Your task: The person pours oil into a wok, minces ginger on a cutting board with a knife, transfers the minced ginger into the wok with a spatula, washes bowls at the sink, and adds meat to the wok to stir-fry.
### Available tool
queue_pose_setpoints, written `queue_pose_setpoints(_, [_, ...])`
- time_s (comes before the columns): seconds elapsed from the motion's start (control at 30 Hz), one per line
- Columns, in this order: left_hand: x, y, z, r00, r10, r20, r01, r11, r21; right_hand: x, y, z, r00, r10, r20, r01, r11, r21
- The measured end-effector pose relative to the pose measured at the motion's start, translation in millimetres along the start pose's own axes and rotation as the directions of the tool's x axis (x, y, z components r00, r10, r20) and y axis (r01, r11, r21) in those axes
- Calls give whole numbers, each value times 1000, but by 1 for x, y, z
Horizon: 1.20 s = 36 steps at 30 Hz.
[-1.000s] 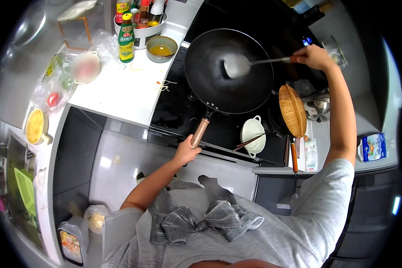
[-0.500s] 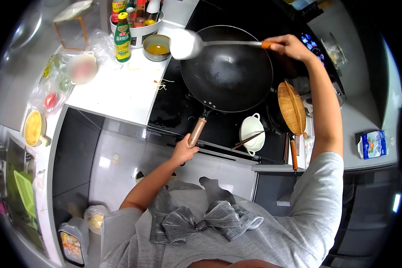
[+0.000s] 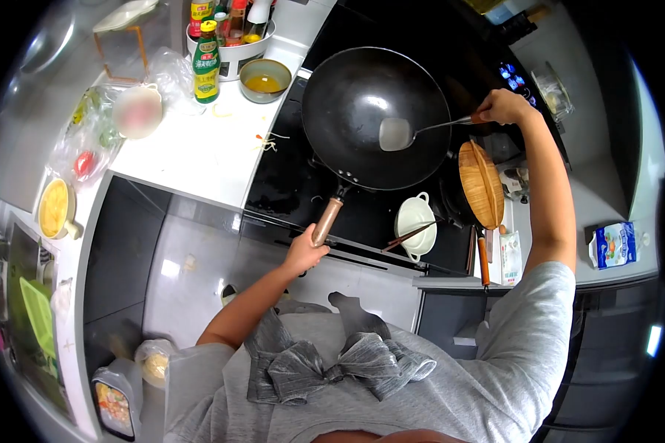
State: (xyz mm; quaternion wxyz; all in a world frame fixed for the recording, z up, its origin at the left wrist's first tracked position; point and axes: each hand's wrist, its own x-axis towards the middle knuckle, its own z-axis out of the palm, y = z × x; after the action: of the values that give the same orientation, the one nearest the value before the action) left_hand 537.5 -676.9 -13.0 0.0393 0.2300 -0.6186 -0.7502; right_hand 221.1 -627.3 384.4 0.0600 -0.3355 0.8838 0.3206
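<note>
Head view: we note the black wok (image 3: 340, 122) at upper centre of frame. Left hand (image 3: 305, 249), lower centre: fingers closed round the wok's handle (image 3: 328, 220). Right hand (image 3: 504, 108), upper right: fingers wrapped on a spatula (image 3: 397, 135), blade inside the rim; contact we cannot tell.

- I see the left hand (image 3: 304, 251) just left of the middle of the scene, its fingers curled into a firm grip.
- I follow the left forearm (image 3: 247, 304) from an elbow out at the near left, slanting far and right.
- I see the right hand (image 3: 505, 108) farther off and to the right, fingers folded closed, pointing left from a bent wrist (image 3: 527, 118).
- I find the right forearm (image 3: 553, 193) stretched far, leaning slightly left.
</note>
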Motion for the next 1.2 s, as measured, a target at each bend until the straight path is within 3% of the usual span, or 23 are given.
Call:
queue_pose_setpoints(0.17, [-1, 3, 0, 1000, -14, -7, 14, 1000, 16, 20, -13, 22, 1000, 9, -10, -9, 998, 56])
queue_pose_setpoints(0.23, [0, 1, 0, 1000, -17, 11, 17, 1000, 10, 28, -21, 31, 984, -118, -135, 129, 989, 76])
queue_pose_setpoints(0.3, [1, -1, 1, 1000, -7, 7, 7, 1000, 3, 34, -26, 37, 973, -115, -199, 136, 986, 93])
queue_pose_setpoints(0.43, [-1, 1, 2, 1000, -10, 4, 10, 1000, -14, 24, -21, 25, 833, -258, -490, 429, 860, 276])
queue_pose_setpoints(0.57, [0, 5, 4, 1000, -10, 0, 10, 1000, 14, 3, 0, 15, 774, -247, -583, 463, 849, 254])
queue_pose_setpoints(0.67, [-2, 7, 3, 1000, -16, 12, 16, 1000, 22, -21, -1, 1, 943, -102, -318, 151, 979, 134])
queue_pose_setpoints(0.7, [-3, 9, 3, 999, -36, 27, 35, 999, 29, -18, 1, 7, 944, -129, -304, 153, 987, 55])
queue_pose_setpoints(0.77, [-3, 14, 2, 998, -51, 39, 49, 998, 34, -10, 4, 13, 999, 32, 27, -36, 986, 161])
queue_pose_setpoints(0.83, [-5, 17, 2, 997, -58, 44, 57, 998, 34, 10, 13, 27, 967, 33, 251, -119, 934, 338])
queue_pose_setpoints(0.9, [-4, 16, 5, 998, -56, 28, 55, 998, 17, 23, 9, 40, 954, -45, 297, -95, 893, 440])
queue_pose_setpoints(0.97, [-3, 15, 7, 998, -54, 21, 54, 999, 5, 30, -8, 48, 971, -137, 195, 11, 844, 536])
queue_pose_setpoints(1.0, [-3, 15, 7, 998, -51, 23, 51, 999, 9, 36, -13, 53, 977, -177, 123, 53, 752, 657])
queue_pose_setpoints(1.13, [-9, 26, 7, 997, -74, 26, 73, 997, 25, 31, -12, 46, 955, -205, -215, 296, 589, 752])
queue_pose_setpoints(1.17, [-8, 27, 7, 997, -73, 31, 72, 997, 27, 25, -8, 44, 916, -222, -335, 401, 570, 717])
queue_pose_setpoints(1.2, [-6, 27, 8, 996, -74, 59, 74, 997, -3, 18, -7, 43, 805, -202, -558, 523, 685, 507])
